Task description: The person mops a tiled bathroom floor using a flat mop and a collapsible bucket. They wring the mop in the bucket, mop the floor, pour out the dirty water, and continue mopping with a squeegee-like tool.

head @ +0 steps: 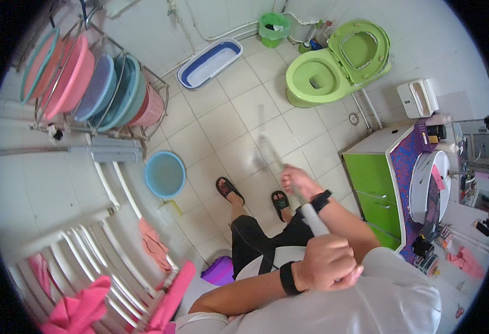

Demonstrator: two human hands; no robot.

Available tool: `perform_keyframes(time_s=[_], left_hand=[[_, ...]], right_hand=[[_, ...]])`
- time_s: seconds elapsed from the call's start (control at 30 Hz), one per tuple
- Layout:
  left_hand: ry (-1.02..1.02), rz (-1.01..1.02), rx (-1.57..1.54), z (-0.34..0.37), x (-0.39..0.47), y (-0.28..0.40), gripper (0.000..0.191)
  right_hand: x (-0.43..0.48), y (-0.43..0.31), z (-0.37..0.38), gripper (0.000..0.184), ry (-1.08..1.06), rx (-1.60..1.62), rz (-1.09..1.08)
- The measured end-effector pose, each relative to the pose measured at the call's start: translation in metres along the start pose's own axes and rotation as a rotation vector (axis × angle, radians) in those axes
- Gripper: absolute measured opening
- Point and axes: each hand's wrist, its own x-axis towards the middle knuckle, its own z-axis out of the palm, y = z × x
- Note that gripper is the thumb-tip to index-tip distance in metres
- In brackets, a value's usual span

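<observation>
My left hand (pixel 328 262) is closed around the upper end of a long pale handle (pixel 314 219), close to my chest. Lower down the same handle, my right hand (pixel 299 182) grips it with the wrist strap showing. The handle slants down to the tiled floor, where its blurred lower end (pixel 262 131) lies between the toilet and my feet; I cannot tell what kind of head it has. A green toilet (pixel 315 77) with raised lid and seat stands beyond.
A blue basin of water (pixel 165 174) stands left of my sandals. By the far wall are a folding blue-and-white tub (pixel 209 62) and a green waste bin (pixel 274 30). A basin rack (pixel 121 83) stands left, a green-fronted washbasin cabinet (pixel 373 179) right, a white radiator (pixel 90 259) lower left.
</observation>
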Motion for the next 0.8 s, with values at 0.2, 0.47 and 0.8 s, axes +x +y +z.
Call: perform_keyframes(time_s=[0.2, 0.47, 0.8], left_hand=[[-0.129, -0.033, 0.221, -0.119, 0.023, -0.039, 0.033], [-0.11, -0.043, -0.12, -0.112, 0.054, -0.048, 0.032], [-0.396, 0.044, -0.247, -0.186, 0.085, -0.075, 0.032]], right_hand=[[0.115, 0.008, 0.172, 0.019, -0.362, 0.296, 0.171], [0.089, -0.023, 0.072, 0.023, -0.025, 0.48, 0.173], [0.115, -0.057, 0.105, 0.013, -0.085, 0.59, -0.073]])
